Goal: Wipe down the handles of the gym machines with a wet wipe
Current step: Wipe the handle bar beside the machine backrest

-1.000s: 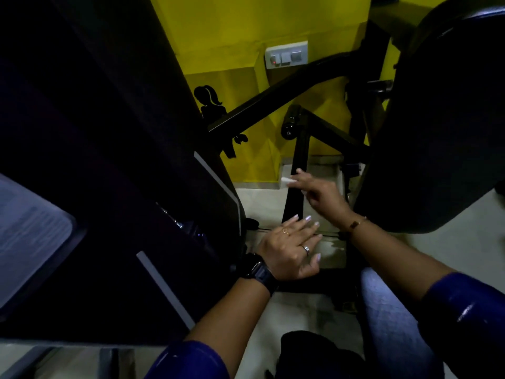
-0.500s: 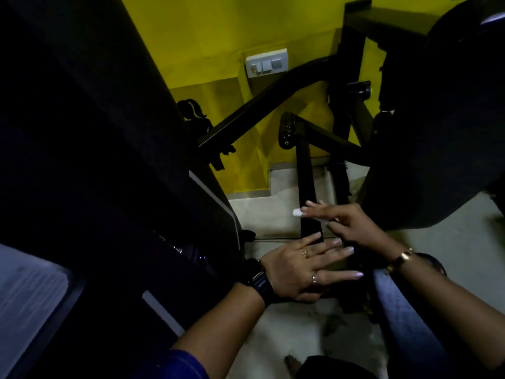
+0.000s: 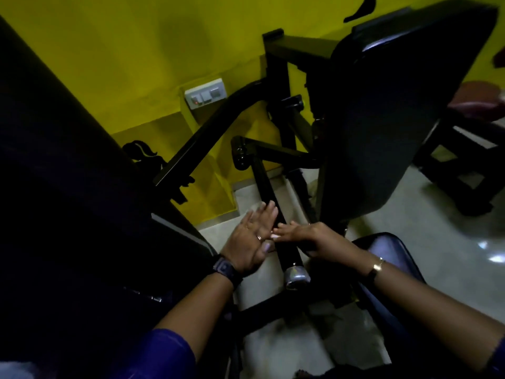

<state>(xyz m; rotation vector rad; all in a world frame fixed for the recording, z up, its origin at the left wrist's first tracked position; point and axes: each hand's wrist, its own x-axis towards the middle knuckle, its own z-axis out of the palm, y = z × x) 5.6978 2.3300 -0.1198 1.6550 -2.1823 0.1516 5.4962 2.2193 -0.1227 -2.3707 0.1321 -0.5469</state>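
The person is at work on one handle (image 3: pixel 288 255), a black bar that slants down from a pivot near the yellow wall (image 3: pixel 109 64) to a silver end cap (image 3: pixel 296 277) above the floor (image 3: pixel 410 228).

The right hand (image 3: pixel 300 236) reaches across the middle of this bar. A small pale scrap, which is probably the wet wipe (image 3: pixel 274 236), shows at its fingertips against the bar. Motion blur hides whether the fingers pinch the scrap or press it flat, so their hold cannot be told.

The left hand (image 3: pixel 251 239) lies along the left side of the bar with its fingers straight and together, holding nothing. It seems to steady the bar, though actual contact is unclear.

Judging by where the wipe sits, the task looks to be partway through this one handle. The wipe is on the middle stretch, and neither hand covers the part toward the end cap or the part toward the pivot. No sheen or streak shows which parts are already wiped.

A second dark bar (image 3: pixel 218 127) rises toward the switch plate (image 3: pixel 206 94). The frame beside the padded backrest (image 3: pixel 396 105) may have further grips. Those would be left to do.
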